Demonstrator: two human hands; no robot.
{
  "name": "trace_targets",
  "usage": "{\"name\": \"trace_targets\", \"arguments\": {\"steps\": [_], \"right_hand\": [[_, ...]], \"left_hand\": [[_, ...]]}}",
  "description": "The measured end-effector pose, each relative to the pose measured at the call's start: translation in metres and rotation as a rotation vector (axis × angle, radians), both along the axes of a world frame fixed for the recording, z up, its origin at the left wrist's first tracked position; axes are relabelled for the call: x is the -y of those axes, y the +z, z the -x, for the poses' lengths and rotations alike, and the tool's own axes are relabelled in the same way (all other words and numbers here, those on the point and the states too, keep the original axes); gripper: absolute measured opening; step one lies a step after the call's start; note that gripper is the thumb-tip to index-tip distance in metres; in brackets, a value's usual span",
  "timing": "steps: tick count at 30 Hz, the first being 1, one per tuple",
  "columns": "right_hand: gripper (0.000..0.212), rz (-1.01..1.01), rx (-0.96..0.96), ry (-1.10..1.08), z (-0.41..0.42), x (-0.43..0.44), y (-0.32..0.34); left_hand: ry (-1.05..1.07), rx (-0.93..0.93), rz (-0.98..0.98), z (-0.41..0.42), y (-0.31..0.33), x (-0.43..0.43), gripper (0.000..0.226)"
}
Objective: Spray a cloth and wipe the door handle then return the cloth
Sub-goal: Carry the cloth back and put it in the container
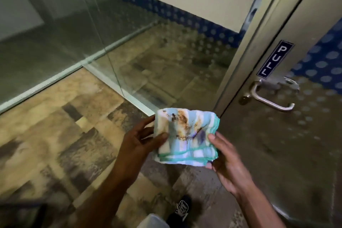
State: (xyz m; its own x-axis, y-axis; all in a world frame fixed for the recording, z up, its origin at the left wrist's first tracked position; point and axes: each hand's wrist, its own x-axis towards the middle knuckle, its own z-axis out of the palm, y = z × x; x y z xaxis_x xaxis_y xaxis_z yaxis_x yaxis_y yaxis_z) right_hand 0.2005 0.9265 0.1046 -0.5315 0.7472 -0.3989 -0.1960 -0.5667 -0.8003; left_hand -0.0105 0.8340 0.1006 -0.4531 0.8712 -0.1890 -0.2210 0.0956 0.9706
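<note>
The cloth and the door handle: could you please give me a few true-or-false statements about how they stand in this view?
1. Both hands hold the folded cloth, the left hand on one side and the right hand on the other. True.
2. The cloth is pressed against the door handle. False: it is held in the air, apart from the handle, lower and to the left of it.
3. The cloth shows brown stains. True.
4. The sign above the handle reads PUSH. False: it reads PULL.
5. A spray bottle is in the right hand. False: no spray bottle is in view.
</note>
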Motion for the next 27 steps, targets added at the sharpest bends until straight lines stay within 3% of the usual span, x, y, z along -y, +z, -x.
{"name": "trace_targets", "arguments": {"steps": [3, 13, 18, 24, 27], "right_hand": [[0.036, 0.066, -0.017, 0.069, 0.027, 0.024, -0.004], [0.042, 0.182, -0.083, 0.307, 0.086, 0.106, -0.003], [0.046, 0.161, -0.146, 0.493, 0.096, 0.140, 0.004], [0.028, 0.145, -0.092, 0.673, 0.096, 0.181, -0.003], [0.038, 0.194, -0.019, 0.687, 0.091, 0.206, -0.016]], "left_hand": [[0.100, 0.040, 0.036, 0.021, -0.001, 0.044, 0.057], [0.407, 0.388, 0.022, 0.048, -0.010, 0.184, 0.036], [0.553, 0.430, -0.004, 0.028, -0.008, 0.249, 0.020], [0.755, 0.470, -0.114, -0.030, -0.003, 0.318, 0.035], [0.824, 0.471, -0.167, -0.067, -0.007, 0.352, 0.044]]}}
